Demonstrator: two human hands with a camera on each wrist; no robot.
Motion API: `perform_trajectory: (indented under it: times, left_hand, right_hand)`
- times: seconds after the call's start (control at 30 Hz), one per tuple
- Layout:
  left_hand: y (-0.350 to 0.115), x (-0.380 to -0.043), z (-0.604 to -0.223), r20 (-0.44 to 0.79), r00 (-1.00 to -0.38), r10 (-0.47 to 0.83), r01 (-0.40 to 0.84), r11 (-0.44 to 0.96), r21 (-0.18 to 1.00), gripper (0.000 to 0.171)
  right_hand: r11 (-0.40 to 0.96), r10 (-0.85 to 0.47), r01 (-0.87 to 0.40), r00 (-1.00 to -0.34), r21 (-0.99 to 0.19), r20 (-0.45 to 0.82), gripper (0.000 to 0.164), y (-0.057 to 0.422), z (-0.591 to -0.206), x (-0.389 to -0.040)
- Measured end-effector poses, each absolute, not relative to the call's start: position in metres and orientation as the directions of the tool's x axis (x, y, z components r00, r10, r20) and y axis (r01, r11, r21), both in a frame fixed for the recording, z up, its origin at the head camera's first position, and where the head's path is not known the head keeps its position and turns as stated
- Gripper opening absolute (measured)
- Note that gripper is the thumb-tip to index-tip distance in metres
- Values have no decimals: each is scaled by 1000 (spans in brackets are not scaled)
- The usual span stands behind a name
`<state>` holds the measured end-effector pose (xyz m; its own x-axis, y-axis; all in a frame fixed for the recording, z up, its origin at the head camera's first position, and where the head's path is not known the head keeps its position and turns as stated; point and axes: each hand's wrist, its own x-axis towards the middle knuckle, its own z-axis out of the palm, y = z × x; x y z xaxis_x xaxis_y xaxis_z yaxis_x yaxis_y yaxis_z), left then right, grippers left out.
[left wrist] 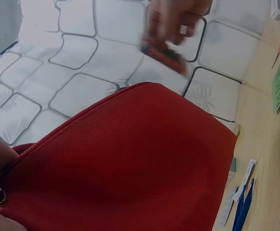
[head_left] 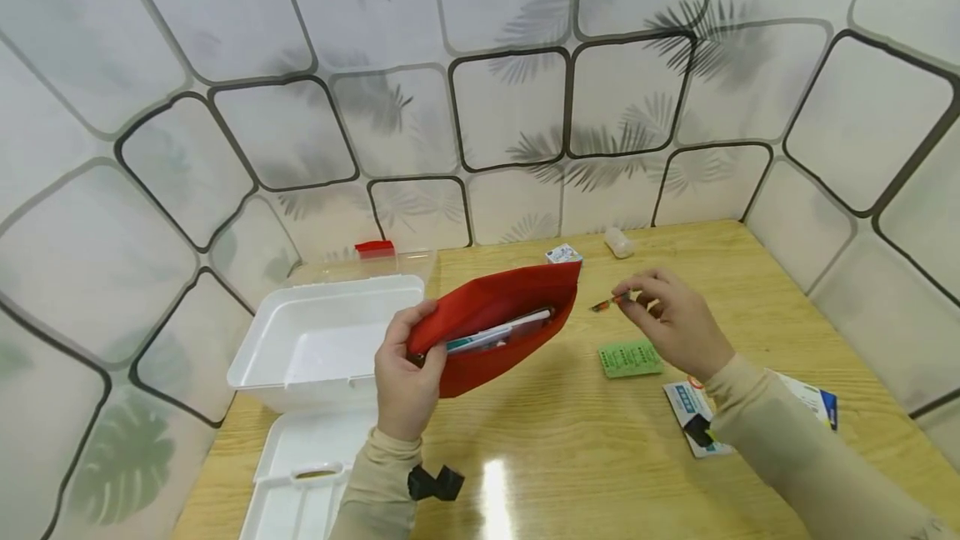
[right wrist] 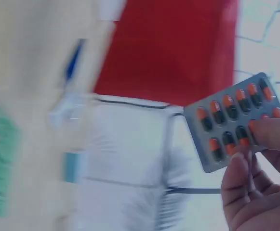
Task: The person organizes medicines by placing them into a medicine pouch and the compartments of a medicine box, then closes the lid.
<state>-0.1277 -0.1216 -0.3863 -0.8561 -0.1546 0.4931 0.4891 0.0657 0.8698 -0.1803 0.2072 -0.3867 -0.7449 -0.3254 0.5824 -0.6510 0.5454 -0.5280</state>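
Wooden table (head_left: 540, 448) fills lower frame — left hand (head_left: 408, 373) clamps red pouch (head_left: 510, 297), centre; right hand (head_left: 675, 323) pinches capsule pack (right wrist: 229, 120). Likely packing — next calls for lining pack over pouch.

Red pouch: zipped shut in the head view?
No, the red pouch gapes open, its contents showing, while the left hand holds one end.

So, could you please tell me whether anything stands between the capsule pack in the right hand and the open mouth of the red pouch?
Nothing visible does: the head view shows only open air between the capsule pack and the mouth of the red pouch. Inside, white items take up some room.
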Motion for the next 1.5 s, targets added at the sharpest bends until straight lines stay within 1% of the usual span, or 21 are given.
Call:
perform_trajectory:
  times: [0.1, 0.2, 0.37, 0.43, 0.5, 0.6, 0.73, 0.87, 0.97, 1.03, 1.17, 1.27, 1.4, 1.5]
  left_hand:
    - [-119, -128, -387, 491, -860, -139, 488, 55, 871, 50]
    - [-115, -128, -388, 499, -858, -126, 497, 47, 866, 50]
    - [-110, -127, -390, 528, -843, -104, 525, 54, 849, 50]
    - [-108, -127, -391, 539, -837, -96, 536, 62, 842, 51]
    - [-107, -126, -391, 543, -835, -91, 539, 67, 840, 52]
    - [-106, -126, -392, 559, -825, -82, 554, 73, 829, 53]
    - [-103, -125, -392, 577, -814, -63, 573, 67, 816, 53]
    - [-99, -124, -394, 583, -812, -37, 581, 48, 812, 53]
    - [-97, -123, -396, 588, -809, -22, 587, 31, 809, 53]
    - [-95, -122, -396, 593, -805, -15, 593, 29, 805, 53]
    - [-92, -120, -392, 608, -794, -12, 607, 44, 794, 55]
    - [-89, -116, -385, 621, -784, -10, 620, 51, 783, 52]
    - [-88, -114, -381, 627, -779, -6, 626, 42, 779, 49]
    - [-90, -118, -390, 628, -778, -8, 627, 39, 778, 51]
  right_hand:
    - [509, -306, -725, -657, -464, 690, 28, 201, -364, -179]
    - [481, -338, -778, -590, -405, 733, 31, 190, -351, -177]
    - [445, -483, -840, -517, -310, 706, 25, 174, -350, -176]
    - [425, -545, -862, -487, -276, 682, 26, 171, -353, -177]
    - [420, -589, -872, -472, -250, 656, 28, 170, -356, -179]
    - [444, -626, -868, -478, -222, 616, 30, 171, -361, -180]
    - [508, -658, -839, -523, -194, 542, 26, 171, -366, -181]
    - [571, -672, -803, -578, -174, 463, 18, 170, -366, -180]
    - [594, -685, -787, -603, -165, 409, 16, 169, -363, -180]
    - [592, -706, -791, -601, -154, 375, 17, 167, -361, -180]
    - [567, -759, -815, -572, -116, 312, 14, 164, -358, -181]
    - [563, -780, -821, -565, -95, 268, 13, 161, -359, -181]
    - [569, -785, -812, -583, -130, 208, 12, 160, -360, -179]
    - [569, -785, -807, -590, -160, 187, 8, 160, -361, -178]
